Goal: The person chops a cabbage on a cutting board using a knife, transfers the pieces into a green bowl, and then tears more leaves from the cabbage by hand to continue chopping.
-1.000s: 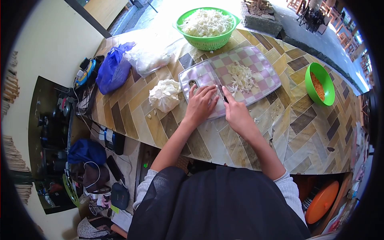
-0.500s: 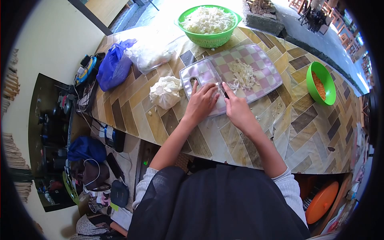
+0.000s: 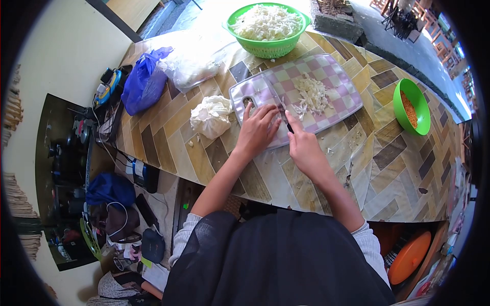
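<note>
On the pink-and-white checked cutting board (image 3: 337, 76), my left hand (image 3: 258, 130) presses down near the handle hole, its fingers bent over a pale piece that is mostly hidden. My right hand (image 3: 304, 148) is closed around the black handle of a knife (image 3: 289, 126), whose blade lies beside my left fingertips. Shredded white cabbage (image 3: 312, 94) is spread on the board to the right of the blade. Left of the board sits a whole pale cabbage (image 3: 211, 117).
A green colander (image 3: 268, 48) heaped with shreds stands behind the board. At the right is a green bowl (image 3: 400, 109) with orange-brown contents. A blue bag (image 3: 145, 84) and a clear plastic bag (image 3: 191, 71) lie at the back left of the patterned table (image 3: 245, 176).
My right hand and the knife have shifted slightly right and toward me. My left hand has hardly moved.
</note>
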Demonstrator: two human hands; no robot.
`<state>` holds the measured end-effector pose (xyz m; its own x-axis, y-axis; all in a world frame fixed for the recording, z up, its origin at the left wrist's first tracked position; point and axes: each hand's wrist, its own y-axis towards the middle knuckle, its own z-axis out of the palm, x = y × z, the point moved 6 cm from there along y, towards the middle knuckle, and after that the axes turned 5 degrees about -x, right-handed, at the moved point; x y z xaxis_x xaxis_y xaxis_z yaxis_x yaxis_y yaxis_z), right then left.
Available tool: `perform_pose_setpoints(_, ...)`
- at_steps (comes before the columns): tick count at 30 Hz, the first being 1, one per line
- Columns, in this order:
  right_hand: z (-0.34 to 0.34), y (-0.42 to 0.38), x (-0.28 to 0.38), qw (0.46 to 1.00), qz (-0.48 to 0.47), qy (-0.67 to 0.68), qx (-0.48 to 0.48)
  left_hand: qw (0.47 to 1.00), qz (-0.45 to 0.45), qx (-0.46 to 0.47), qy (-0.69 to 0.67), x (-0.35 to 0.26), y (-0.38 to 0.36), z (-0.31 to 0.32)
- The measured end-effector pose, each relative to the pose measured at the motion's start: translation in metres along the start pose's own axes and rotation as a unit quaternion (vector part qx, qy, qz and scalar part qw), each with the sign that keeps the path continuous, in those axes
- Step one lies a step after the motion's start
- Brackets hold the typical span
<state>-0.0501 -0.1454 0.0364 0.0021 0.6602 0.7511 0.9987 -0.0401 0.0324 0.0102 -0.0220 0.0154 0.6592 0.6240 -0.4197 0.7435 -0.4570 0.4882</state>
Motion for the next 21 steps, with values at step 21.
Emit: perform_pose_setpoints(21,0.000,0.017,0.002,1.000,-0.020,-0.007,0.021,0.999,0.002,0.019,0.029,0.000,-0.005,-0.004)
